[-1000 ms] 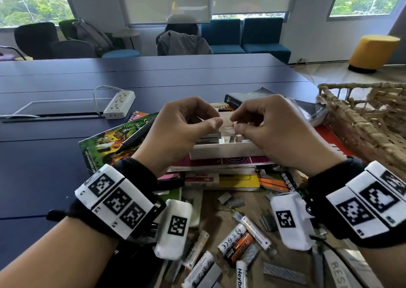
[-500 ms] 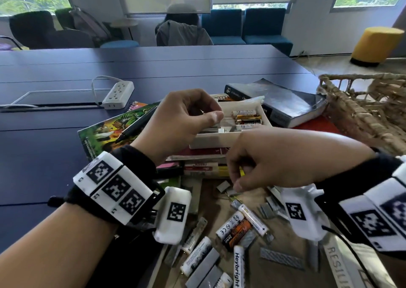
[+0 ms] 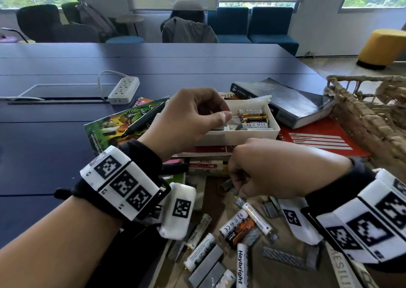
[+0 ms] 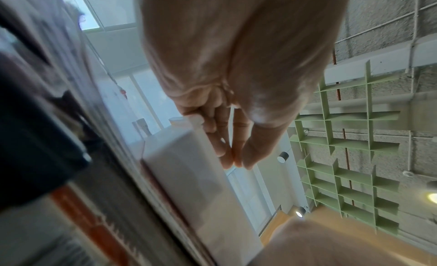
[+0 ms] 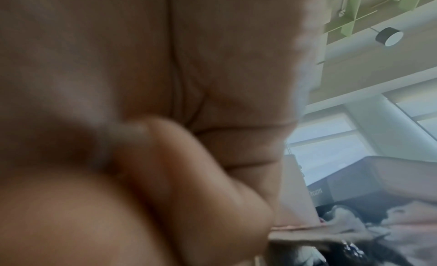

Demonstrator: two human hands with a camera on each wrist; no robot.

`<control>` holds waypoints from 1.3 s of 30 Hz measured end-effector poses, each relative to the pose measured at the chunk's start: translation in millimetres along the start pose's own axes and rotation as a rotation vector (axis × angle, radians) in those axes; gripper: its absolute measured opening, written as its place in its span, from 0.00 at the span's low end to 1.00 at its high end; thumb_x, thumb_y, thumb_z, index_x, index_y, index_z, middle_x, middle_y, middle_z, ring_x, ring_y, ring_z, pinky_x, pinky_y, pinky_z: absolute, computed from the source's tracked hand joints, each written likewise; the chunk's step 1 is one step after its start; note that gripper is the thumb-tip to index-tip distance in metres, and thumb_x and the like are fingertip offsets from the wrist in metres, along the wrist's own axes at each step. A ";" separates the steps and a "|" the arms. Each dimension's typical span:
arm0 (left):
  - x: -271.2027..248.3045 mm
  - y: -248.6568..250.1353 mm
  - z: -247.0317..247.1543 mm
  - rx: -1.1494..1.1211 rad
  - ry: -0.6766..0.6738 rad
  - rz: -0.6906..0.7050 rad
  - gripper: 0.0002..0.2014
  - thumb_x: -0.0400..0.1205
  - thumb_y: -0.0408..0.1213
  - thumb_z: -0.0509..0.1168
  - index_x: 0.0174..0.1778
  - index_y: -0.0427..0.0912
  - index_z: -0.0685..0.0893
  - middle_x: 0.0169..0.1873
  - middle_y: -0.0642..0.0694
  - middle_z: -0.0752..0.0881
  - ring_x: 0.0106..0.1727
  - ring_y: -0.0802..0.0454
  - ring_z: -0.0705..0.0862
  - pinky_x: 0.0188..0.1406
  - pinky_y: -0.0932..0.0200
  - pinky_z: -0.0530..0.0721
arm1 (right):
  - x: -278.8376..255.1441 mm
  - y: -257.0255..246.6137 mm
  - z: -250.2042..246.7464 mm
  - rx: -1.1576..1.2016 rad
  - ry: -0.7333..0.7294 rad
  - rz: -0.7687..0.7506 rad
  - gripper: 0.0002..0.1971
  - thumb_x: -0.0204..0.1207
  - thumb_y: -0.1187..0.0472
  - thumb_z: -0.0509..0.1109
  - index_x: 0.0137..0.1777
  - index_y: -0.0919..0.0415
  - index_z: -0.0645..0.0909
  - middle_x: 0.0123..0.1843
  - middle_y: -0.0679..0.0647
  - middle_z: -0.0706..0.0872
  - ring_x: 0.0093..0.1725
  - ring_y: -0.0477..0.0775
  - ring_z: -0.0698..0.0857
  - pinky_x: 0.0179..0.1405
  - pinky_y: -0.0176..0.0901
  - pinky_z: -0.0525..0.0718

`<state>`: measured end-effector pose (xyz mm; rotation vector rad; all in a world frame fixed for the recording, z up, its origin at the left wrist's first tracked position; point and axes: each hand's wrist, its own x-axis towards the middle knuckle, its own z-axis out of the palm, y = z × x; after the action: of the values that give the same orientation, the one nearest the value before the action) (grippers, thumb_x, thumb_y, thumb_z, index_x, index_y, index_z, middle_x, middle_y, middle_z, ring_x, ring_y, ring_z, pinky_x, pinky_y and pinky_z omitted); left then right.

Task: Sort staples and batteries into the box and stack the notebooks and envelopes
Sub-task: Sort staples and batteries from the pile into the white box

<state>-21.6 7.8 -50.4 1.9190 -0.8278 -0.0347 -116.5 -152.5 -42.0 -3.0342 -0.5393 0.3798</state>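
Observation:
A white box point(image 3: 237, 136) sits on a pile of notebooks and holds several batteries point(image 3: 252, 119) and grey staple strips point(image 3: 231, 128). My left hand point(image 3: 224, 117) hovers over the box's left half with thumb and fingertips pressed together. The left wrist view shows that hand point(image 4: 236, 163) beside the box point(image 4: 189, 167) with nothing visible between the tips. My right hand point(image 3: 238, 191) is in front of the box, fingers curled down, pinching a staple strip point(image 3: 234, 192) on the brown surface. The right wrist view is blurred, but a flat grey strip point(image 5: 359, 234) shows at the fingertips. Loose batteries point(image 3: 237, 224) and staple strips point(image 3: 283, 257) lie nearer me.
A green illustrated notebook point(image 3: 109, 129) with a black pen point(image 3: 145, 118) on it lies left of the box. A red notebook point(image 3: 318, 140) and a dark book point(image 3: 292, 103) lie to its right. A wicker basket point(image 3: 369, 116) stands at the right edge, a power strip point(image 3: 124, 87) behind on the blue table point(image 3: 66, 134).
My right hand left the spot over the box and came down towards me onto the loose staples. My left hand stayed over the box, still pinched.

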 end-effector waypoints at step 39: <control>-6.9 37.0 41.9 0.924 -0.682 0.182 0.14 0.75 0.50 0.71 0.56 0.60 0.82 0.43 0.58 0.79 0.41 0.48 0.82 0.41 0.48 0.88 | 5.8 43.2 -6.6 0.690 0.634 0.104 0.05 0.72 0.62 0.77 0.37 0.54 0.85 0.43 0.48 0.90 0.42 0.48 0.87 0.47 0.50 0.88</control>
<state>-61.9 -31.1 -43.5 2.7295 -1.6803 -0.2408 -95.2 -191.0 -40.3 -2.3163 -0.1514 -0.3327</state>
